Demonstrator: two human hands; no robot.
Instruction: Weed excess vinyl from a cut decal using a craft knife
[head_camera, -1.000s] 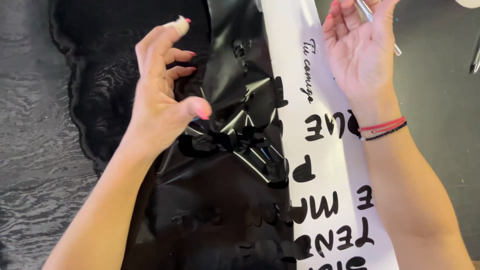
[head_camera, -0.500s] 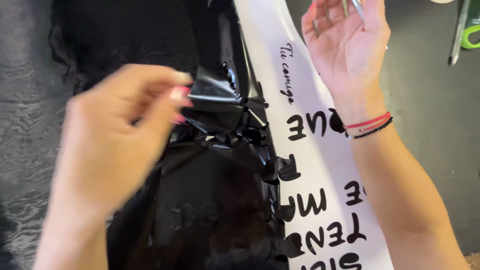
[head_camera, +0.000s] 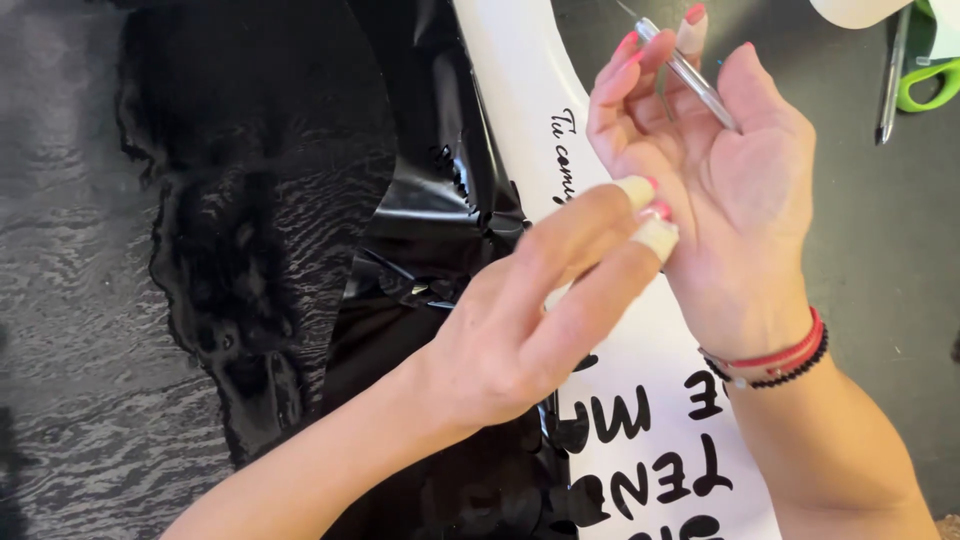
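My left hand (head_camera: 530, 320) reaches across to the right, its taped fingertips touching the palm of my right hand (head_camera: 730, 190). My right hand is raised palm up and pinches a thin silver pick tool (head_camera: 690, 75) between its fingers; red and black bracelets circle its wrist. Under both hands lies a white backing sheet (head_camera: 650, 400) with black cut lettering. Beside it, to the left, a crumpled heap of glossy black vinyl (head_camera: 440, 230) lies peeled off the sheet. Whether a scrap sits between my left fingertips I cannot make out.
The work surface is a dark grey mat (head_camera: 880, 260). At the top right lie green-handled scissors (head_camera: 930, 80), a slim metal pen-like tool (head_camera: 893, 85) and the edge of a white roll (head_camera: 860, 10). More black film (head_camera: 250, 230) spreads at the left.
My left hand has left the black vinyl and swung right to meet my right palm. My right hand has turned slightly, keeping hold of the pick tool.
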